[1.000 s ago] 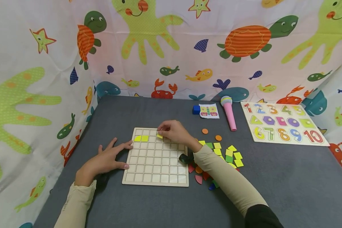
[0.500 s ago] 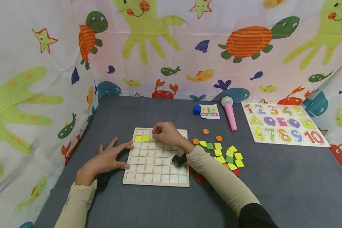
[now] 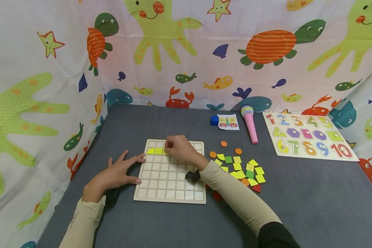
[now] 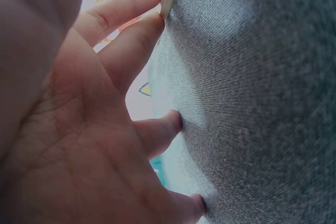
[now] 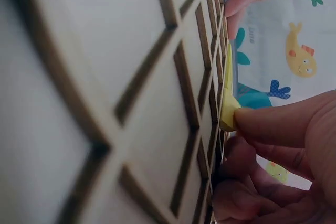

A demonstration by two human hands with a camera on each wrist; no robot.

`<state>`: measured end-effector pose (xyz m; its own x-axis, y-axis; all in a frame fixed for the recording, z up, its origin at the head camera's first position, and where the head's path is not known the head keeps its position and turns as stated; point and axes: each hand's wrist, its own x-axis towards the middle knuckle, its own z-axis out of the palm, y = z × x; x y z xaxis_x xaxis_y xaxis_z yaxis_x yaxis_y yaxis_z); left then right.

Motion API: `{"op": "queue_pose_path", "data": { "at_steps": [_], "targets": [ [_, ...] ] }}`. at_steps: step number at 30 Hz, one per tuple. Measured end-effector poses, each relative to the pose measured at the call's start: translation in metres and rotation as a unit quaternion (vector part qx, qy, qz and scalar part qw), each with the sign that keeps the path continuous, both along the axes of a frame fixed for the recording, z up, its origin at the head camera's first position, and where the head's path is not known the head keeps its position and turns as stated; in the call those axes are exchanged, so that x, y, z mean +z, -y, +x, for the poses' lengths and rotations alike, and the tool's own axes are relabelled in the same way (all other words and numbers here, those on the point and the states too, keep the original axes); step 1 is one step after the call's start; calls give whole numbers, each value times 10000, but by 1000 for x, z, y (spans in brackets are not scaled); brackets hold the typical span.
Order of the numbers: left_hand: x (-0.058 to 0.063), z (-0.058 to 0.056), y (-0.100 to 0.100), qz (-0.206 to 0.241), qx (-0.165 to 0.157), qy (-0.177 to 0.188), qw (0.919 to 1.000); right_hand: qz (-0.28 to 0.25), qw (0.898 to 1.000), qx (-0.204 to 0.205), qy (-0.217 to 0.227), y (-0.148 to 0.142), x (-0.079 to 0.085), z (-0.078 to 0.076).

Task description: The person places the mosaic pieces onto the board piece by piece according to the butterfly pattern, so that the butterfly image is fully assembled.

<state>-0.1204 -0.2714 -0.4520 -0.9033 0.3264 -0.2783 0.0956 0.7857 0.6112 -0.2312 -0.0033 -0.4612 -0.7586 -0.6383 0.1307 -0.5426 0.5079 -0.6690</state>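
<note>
A pale wooden grid board (image 3: pixel 169 198) lies on the dark grey table. Two yellow tiles (image 3: pixel 158 151) sit side by side in its second row, near the left edge. My right hand (image 3: pixel 182 148) is over the upper part of the board, pinching another yellow tile (image 5: pixel 229 112) at the cell right of them; the thumb is on its edge in the right wrist view, the other fingers curled. My left hand (image 3: pixel 115 174) rests with fingers spread at the board's left side. Its fingertips (image 4: pixel 157 19) touch the board's edge and the table cloth.
Loose yellow, green, orange and red pieces (image 3: pixel 240 174) lie right of the board, some hidden by my right sleeve. Farther back are a blue cube (image 3: pixel 214 120), a butterfly pattern card (image 3: pixel 228 122), a pink toy microphone (image 3: pixel 250 126) and a number puzzle board (image 3: pixel 310 136).
My right hand has moved left with the yellow tile, bringing it beside the two tiles in the second row, then slightly down. The left hand has stayed in place.
</note>
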Motion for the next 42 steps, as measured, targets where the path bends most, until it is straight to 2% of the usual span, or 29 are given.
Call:
{"op": "queue_pose_path", "data": {
  "at_steps": [4,9,17,23,27,30,42],
  "targets": [
    [-1,-1,-2,-28,-15,-26,10000,184,9998,16,-122,-2,-1,1],
    [-1,-2,-3,7,-55,-24,10000,259,9997,-31,39,-7,0,1],
    [-2,-3,-5,14,-78,46,10000,-75,9993,-27,371,-20,3,-2],
    [-2,-3,-4,48,-51,62,10000,-456,9947,-77,922,-37,11,-2],
    [-2,-2,-3,54,-41,58,10000,-671,9916,-177,1093,-52,15,-2],
    [-1,-1,-3,65,-33,57,10000,-713,9914,-311,1056,-67,17,-2],
    [2,1,-2,75,-6,49,10000,-851,9846,-1062,1102,-139,14,-8]
  ]
}}
